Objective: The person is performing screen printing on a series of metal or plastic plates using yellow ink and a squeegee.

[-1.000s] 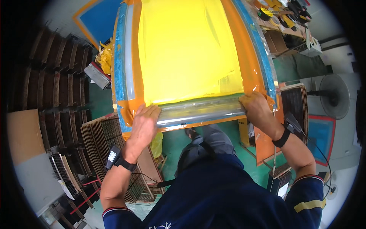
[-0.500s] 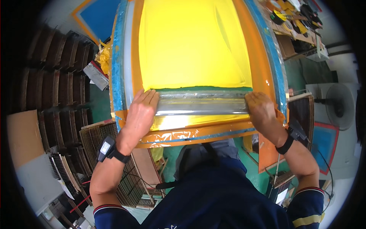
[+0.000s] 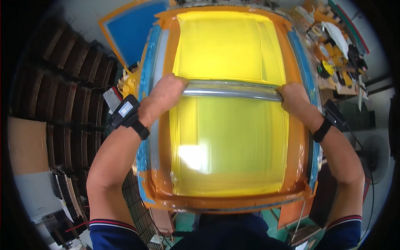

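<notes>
Head view: dark racks (image 3: pixel 71 77) stand left of the taped frame (image 3: pixel 143 156). The left hand (image 3: pixel 167 92) grips one end of the metal bar (image 3: pixel 233 92), lying across the yellow coating (image 3: pixel 225 46); the near part looks spread thin, the far part, thicker, seems left, with open room until the orange edge (image 3: pixel 225 9). The right hand (image 3: pixel 296 100) grips the other end; beyond is a cluttered worktop (image 3: pixel 346 89).

A metal bar (image 3: pixel 233 92) blocks passage along the yellow screen (image 3: pixel 237 141), leaving room nearer and beyond.
</notes>
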`<state>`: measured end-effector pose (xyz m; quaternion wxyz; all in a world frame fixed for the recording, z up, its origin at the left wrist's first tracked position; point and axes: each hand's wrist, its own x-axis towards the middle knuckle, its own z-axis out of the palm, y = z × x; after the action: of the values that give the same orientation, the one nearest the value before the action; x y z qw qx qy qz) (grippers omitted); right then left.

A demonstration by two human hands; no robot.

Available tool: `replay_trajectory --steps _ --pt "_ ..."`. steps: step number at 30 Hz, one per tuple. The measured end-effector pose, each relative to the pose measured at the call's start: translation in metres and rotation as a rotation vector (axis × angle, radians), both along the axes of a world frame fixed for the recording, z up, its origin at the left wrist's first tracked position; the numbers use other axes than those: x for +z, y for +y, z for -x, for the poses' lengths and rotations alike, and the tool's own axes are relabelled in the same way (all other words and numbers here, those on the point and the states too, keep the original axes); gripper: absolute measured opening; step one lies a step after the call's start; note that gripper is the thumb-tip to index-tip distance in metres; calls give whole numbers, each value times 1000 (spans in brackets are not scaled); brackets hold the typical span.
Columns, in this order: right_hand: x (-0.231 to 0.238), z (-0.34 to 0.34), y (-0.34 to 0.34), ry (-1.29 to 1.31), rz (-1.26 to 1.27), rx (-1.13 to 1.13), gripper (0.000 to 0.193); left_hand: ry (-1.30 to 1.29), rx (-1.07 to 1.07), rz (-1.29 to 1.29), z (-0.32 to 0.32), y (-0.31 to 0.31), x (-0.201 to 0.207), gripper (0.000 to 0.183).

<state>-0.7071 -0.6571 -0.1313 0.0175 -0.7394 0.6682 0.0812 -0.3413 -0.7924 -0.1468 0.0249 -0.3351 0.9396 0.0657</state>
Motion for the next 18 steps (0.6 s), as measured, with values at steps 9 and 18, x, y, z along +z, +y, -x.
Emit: replay_trajectory --steps 9,18 --pt "-6 59 -180 52 10 1 18 -100 -18 180 54 -175 -10 23" --pt "-11 114 -320 -2 156 108 26 -98 -84 255 100 -317 -9 29"
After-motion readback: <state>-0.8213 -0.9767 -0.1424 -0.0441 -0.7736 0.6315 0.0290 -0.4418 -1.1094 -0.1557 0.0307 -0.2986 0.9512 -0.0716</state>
